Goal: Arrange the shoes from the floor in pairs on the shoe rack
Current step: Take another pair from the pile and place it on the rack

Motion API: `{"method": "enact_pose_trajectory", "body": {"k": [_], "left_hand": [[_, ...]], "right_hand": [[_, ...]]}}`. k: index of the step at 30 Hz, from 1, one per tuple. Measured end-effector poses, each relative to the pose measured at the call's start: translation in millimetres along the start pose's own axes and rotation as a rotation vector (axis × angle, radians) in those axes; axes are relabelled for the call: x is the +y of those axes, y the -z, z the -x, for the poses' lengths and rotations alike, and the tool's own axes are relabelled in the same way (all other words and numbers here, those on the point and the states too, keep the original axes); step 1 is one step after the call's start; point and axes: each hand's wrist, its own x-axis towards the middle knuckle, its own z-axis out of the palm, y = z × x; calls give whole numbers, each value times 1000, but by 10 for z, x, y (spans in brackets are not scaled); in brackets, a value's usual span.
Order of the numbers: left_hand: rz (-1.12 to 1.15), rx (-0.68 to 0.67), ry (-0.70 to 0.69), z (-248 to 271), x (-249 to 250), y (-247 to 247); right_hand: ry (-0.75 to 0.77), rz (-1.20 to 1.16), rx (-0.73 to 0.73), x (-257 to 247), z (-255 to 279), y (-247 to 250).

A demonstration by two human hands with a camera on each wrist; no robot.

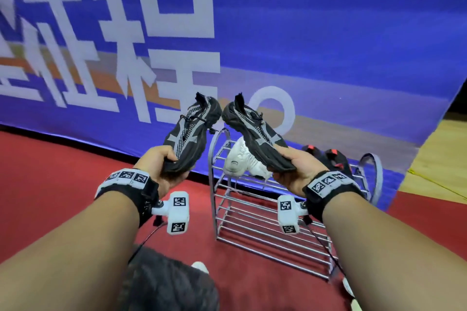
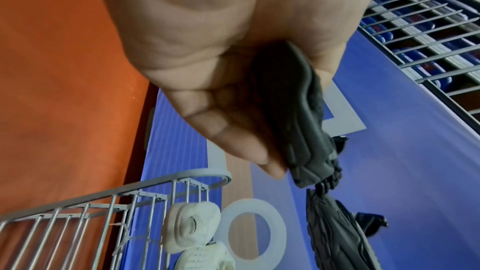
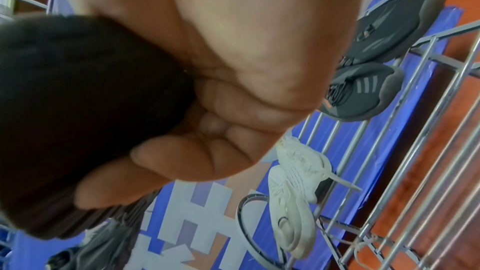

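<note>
I hold a pair of black shoes up in the air above the rack [image 1: 255,212]. Both are black with grey panels, a dotted mesh strip down the middle and thin black laces. My left hand [image 1: 159,166] grips the left shoe [image 1: 189,136] by its toe end, fingers [image 2: 233,141] curled under the ridged sole and thumb on top. My right hand [image 1: 295,171] grips the right shoe [image 1: 255,131] the same way, fingers [image 3: 182,151] wrapped under its sole. The heels point up and away from me, almost touching each other.

On the top shelf of the grey metal rack below sit two white shoes [image 1: 242,161] at the left and two dark shoes [image 1: 328,159] with red tabs at the right. The rack stands on a red floor [image 1: 50,184] against a blue banner [image 1: 328,33].
</note>
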Motion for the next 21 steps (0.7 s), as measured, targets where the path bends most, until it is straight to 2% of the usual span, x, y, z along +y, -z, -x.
{"method": "enact_pose_trajectory", "body": {"k": [3, 6, 10, 12, 15, 18, 21], "left_hand": [[-179, -30, 56, 73, 146, 152], [-295, -17, 79, 39, 196, 296], [-580, 33, 147, -105, 84, 530], [-724, -5, 216, -210, 16, 596], [-885, -96, 284, -390, -127, 590], [-946, -169, 339, -461, -343, 423], [-956, -222, 378, -635, -663, 276]], "right_hand": [[-42, 14, 17, 63, 36, -119], [-114, 136, 37, 186, 94, -132], [-329, 372, 72, 334, 187, -35], [-436, 537, 44, 374, 223, 23], [-512, 732, 12, 496, 247, 91], [-534, 744, 62, 684, 207, 174], [-515, 721, 184, 924, 77, 301]]}}
